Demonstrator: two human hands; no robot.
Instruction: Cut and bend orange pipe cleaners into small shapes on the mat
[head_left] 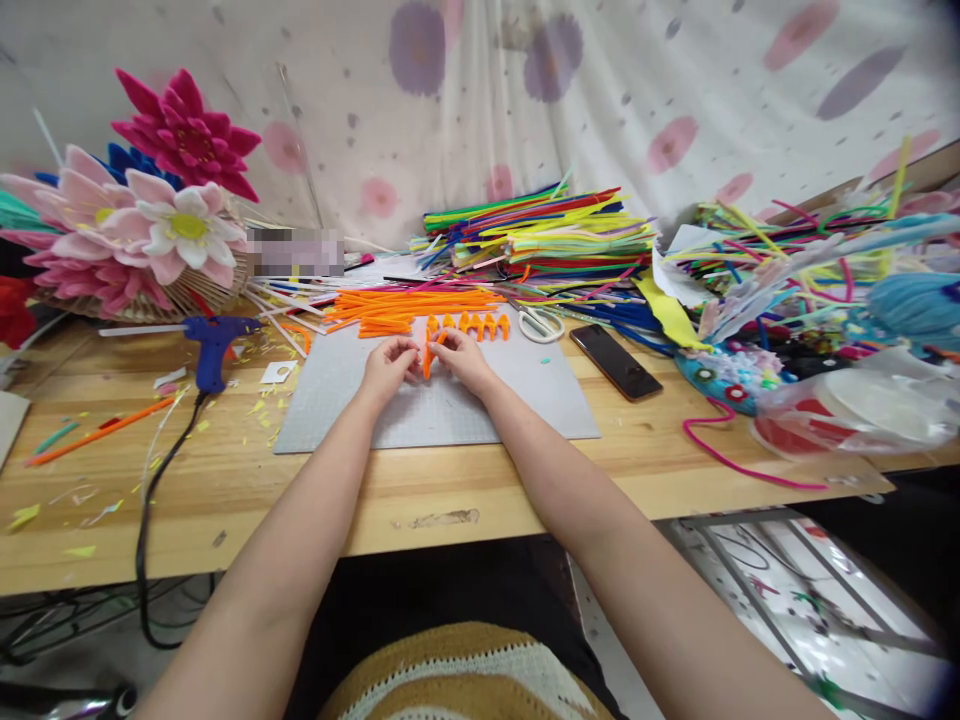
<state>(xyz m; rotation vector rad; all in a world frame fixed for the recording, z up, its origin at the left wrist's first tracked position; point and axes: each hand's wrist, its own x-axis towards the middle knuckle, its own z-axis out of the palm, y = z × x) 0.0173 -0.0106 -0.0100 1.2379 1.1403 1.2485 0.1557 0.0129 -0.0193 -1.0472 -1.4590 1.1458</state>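
Observation:
Over the grey cutting mat [337, 400], my right hand [463, 362] pinches an orange pipe cleaner [427, 358], bent and standing roughly upright. My left hand [391, 368] is close beside it with fingers curled together; whether its fingertips touch the orange piece is hard to see. Just behind my hands, several folded orange pipe cleaner pieces [480, 324] are lined up in a row along the mat's far edge. Straight orange pipe cleaners [420, 302] lie in a pile further back, with a shorter bunch [385, 327] in front of them.
White-handled scissors [541, 324] and a phone [616, 362] lie to the right. A blue glue gun [212, 350] with its cord stands left, below fuzzy flowers [184, 225]. Coloured pipe cleaners [555, 235] heap at the back. Plastic-wrapped items [862, 400] crowd the right end.

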